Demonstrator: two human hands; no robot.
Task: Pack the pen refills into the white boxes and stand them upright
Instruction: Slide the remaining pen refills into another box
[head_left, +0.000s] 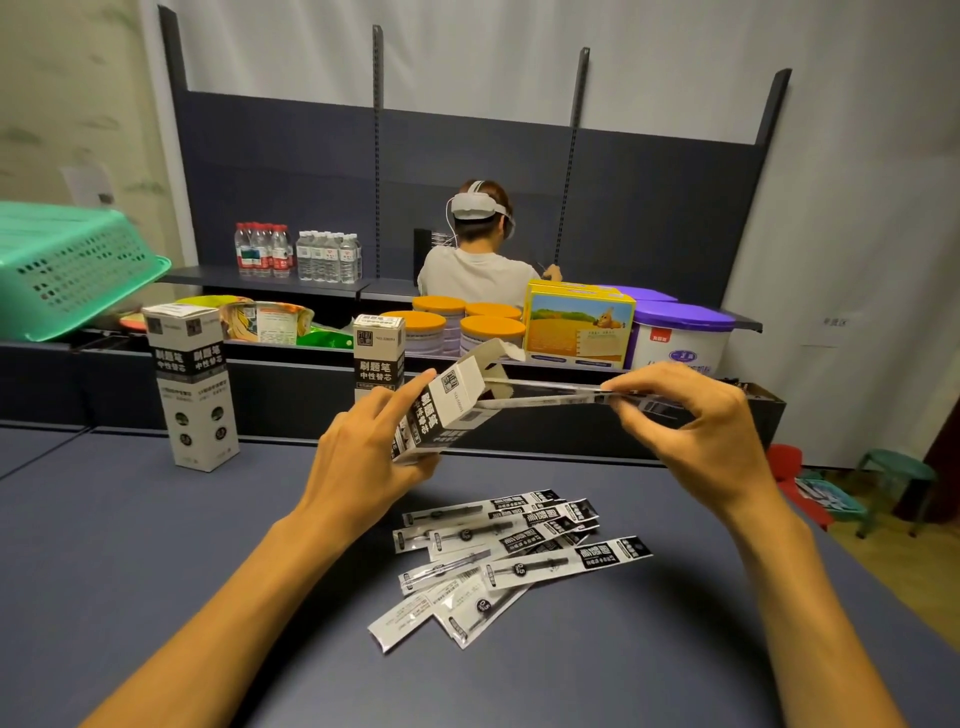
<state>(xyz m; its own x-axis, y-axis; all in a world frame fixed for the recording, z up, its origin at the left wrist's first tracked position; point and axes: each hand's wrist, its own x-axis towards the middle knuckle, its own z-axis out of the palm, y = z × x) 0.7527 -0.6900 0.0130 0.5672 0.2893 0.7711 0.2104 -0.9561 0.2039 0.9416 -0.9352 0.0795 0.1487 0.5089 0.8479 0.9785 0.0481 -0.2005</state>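
Head view, surroundings first: green plastic basket (67, 260) tipped on the left ledge. Two white refill boxes already upright: one on the table at left (192, 387), another (379, 358) further back, its lower part hidden behind the left hand. Behind them orange-lidded tins (491, 330), a yellow carton (579, 325), a purple-lidded tub (683, 338). Bottled water packs (298, 254) on the dark shelf. A second person (480, 260) sits back there, facing away, wearing a headset. Red and green stools (852, 483) on the floor at right.

Dark table (156, 545): loose pile of packaged pen refills (498, 556) fanned out between the forearms, below both hands, untouched.

Left hand (363, 462) grips a white box (447, 405) around its lower end, fingers curled on it, box lifted off the table and tilted with its open end up and to the right, flap (506, 353) sticking out.

Right hand (696, 421) pinches a bundle of refill packets (561, 397) between thumb and fingertips. Bundle lies roughly level, its far end already inside the box mouth; hand end partly hidden by the fingers.
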